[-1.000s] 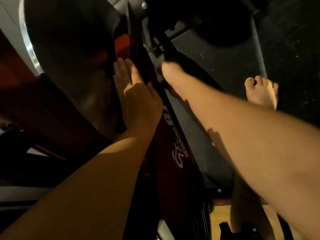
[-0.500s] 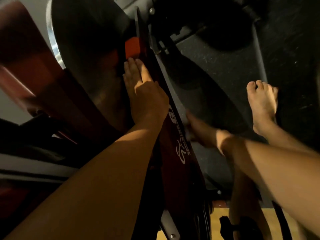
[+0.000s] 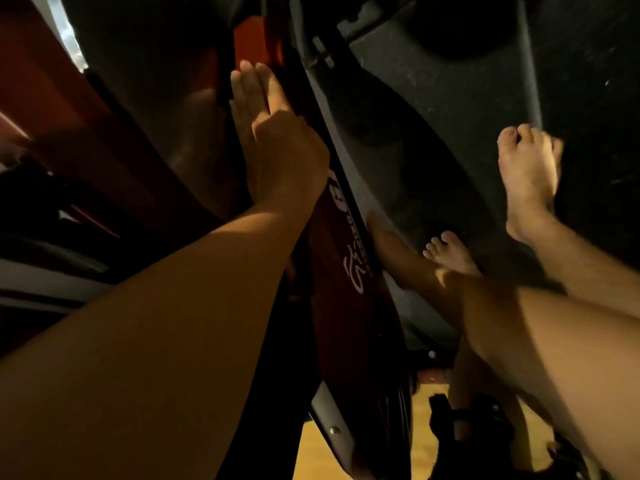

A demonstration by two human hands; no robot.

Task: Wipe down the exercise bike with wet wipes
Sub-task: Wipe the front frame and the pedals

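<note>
The exercise bike (image 3: 360, 368) filled the middle of the view, its red frame tube (image 3: 332, 237) sloping from the lower edge up toward the top. White lettering ran down the tube. It began with a bold emblem (image 3: 337, 199) that looked like a "B", and the small letters after it were too blurred to read. Below them sat a white swirling graphic (image 3: 356, 268).

The left hand (image 3: 277, 143) lay flat against the upper left side of the tube, fingers straight and close together, pointing up, holding nothing that showed. The right hand (image 3: 386, 247) reached in from the right to the tube's other edge, just beside the lettering. It sat in deep shadow, so I could not tell whether it was spread or gripping anything.

To the upper left stood the dark flywheel (image 3: 145, 64), with a strip of its bright metal rim (image 3: 67, 36) catching light. One bare foot (image 3: 530, 181) stood on the dark speckled mat (image 3: 467, 109), and the toes of the other foot (image 3: 446, 251) showed just past the right forearm. Yellow wooden floor (image 3: 424, 431) showed at the bottom.
</note>
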